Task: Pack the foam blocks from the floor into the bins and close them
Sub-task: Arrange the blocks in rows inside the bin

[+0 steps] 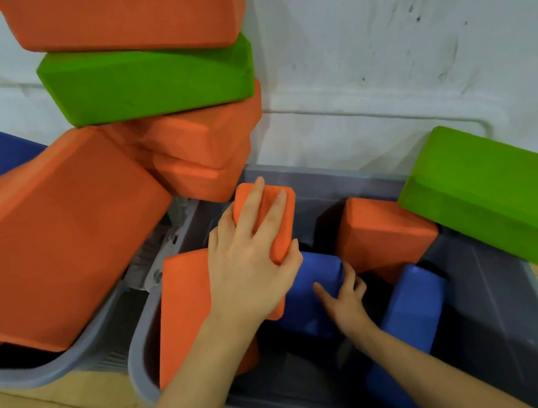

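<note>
1. Orange foam makes up most of the blocks: the left hand [251, 258] grips an upright orange block [279, 216] over the near grey bin [504, 316], fingers spread down its face and thumb curled under its lower corner.
2. Lower in that bin, the right hand [346, 300] curls its fingers round the edge of a blue block [316, 276]; another blue block [413, 304] stands beside it, with two more orange blocks, one against the left wall [185, 305] and one at the back [381, 226].
3. One green block [498, 199] rests tilted on the bin's far right rim.
4. Beside it, a second grey bin [74, 355] overflows with a large orange block [54, 234], topped by a leaning stack of orange and green blocks [146, 79] against the white wall [392, 31].
5. Cut off: the stack's top block, the second bin's left side, and the near bin's front edge. The bin's dark depths are hard to make out.
6. No writing or label is readable.
</note>
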A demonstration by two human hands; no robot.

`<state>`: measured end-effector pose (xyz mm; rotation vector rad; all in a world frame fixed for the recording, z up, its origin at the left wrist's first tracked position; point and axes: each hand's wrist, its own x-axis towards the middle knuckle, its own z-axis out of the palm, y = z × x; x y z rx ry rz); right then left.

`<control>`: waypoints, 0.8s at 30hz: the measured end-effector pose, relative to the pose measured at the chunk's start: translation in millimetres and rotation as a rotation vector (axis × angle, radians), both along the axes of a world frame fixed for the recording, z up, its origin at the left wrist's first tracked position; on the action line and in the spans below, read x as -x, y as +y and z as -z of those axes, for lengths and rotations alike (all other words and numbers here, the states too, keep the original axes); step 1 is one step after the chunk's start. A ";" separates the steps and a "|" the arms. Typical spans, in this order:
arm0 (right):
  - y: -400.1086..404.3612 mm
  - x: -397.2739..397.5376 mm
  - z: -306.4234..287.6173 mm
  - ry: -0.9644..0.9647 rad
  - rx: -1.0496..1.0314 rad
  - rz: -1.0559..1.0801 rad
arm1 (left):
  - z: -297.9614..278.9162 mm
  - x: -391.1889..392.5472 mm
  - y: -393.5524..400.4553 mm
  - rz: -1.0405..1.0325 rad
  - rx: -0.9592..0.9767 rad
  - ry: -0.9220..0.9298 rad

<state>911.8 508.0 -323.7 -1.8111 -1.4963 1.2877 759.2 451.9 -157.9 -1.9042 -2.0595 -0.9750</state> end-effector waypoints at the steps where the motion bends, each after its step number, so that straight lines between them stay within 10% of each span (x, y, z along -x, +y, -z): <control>1: 0.2 -0.8 1.2 0.058 0.008 0.009 | -0.3 -0.4 0.9 0.008 0.004 0.002; 8: -5.5 -5.5 -8.5 0.189 -0.064 0.009 | -10.7 -9.1 2.7 0.024 0.031 0.078; 24: -15.6 -16.1 -116.4 -0.542 -0.261 -0.087 | -18.1 -16.2 3.7 -0.101 0.313 -0.184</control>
